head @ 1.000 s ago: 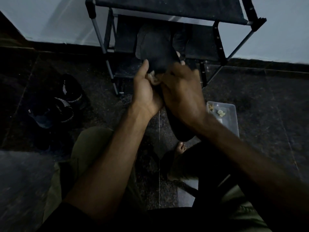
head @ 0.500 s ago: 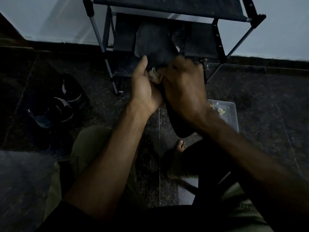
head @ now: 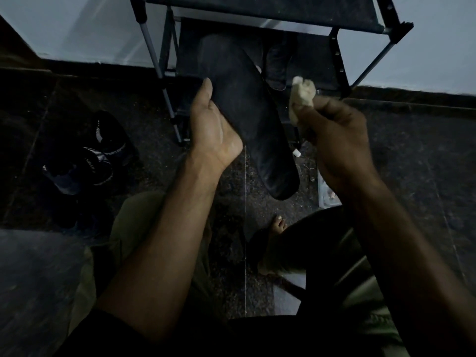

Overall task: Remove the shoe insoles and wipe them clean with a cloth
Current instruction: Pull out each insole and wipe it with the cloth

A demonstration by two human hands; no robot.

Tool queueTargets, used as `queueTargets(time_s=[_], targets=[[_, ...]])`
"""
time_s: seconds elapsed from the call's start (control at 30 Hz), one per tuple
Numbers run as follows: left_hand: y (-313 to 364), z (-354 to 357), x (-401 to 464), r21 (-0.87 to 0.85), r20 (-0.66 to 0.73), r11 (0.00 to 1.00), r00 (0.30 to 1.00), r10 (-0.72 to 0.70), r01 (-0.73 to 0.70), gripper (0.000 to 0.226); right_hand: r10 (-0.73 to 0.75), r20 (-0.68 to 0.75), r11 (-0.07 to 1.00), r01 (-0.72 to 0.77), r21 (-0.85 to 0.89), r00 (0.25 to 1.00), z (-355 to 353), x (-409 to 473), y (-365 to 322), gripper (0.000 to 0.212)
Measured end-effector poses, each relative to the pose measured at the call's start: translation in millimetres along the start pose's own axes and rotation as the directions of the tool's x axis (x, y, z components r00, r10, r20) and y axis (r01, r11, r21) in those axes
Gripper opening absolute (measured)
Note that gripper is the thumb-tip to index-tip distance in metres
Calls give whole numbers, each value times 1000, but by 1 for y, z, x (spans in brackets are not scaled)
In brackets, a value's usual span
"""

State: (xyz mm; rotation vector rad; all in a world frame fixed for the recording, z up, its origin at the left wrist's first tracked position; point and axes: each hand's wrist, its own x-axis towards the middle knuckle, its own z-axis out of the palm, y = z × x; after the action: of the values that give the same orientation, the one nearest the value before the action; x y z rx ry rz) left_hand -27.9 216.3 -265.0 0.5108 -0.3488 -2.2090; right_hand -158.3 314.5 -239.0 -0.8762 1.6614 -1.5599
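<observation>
Dimly, left hand apparently gripping insole, right hand clutching cloth beside it

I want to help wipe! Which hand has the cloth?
The right hand, with its fingers curled round the pale crumpled cloth, held clear of the insole. The left hand holds the dark insole instead.

We count two hands — a left hand and a right hand — with one dark insole and one pale cloth between them. We also count one shoe rack, two dark shoes on the floor at left, one clear plastic container and one bare foot — the dim light hides anything more.
</observation>
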Motion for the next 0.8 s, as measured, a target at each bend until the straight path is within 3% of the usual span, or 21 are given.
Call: queueTargets(time_s=[0.2,0.4,0.5,0.67,0.8], targets=[[-2,-2,4,27,-2,1000,1000,3,-3,63,-56,160,979,86,-187,986,12,-12,-1,7],[-17,2,-3,121,88,992,995,-36,25,61,-127,55,945,137,-298,990,26,-6,5,6],[-19,-3,-1,152,92,988,995,-40,26,54,-174,79,905,191,-380,982,28,-6,9,5],[-18,-1,0,69,87,994,993,-85,80,43,-432,138,591,396,-702,891,26,9,11,14],[-21,3,-4,249,6,968,999,-47,44,35,-555,187,444,479,-757,811,33,36,-6,16]])
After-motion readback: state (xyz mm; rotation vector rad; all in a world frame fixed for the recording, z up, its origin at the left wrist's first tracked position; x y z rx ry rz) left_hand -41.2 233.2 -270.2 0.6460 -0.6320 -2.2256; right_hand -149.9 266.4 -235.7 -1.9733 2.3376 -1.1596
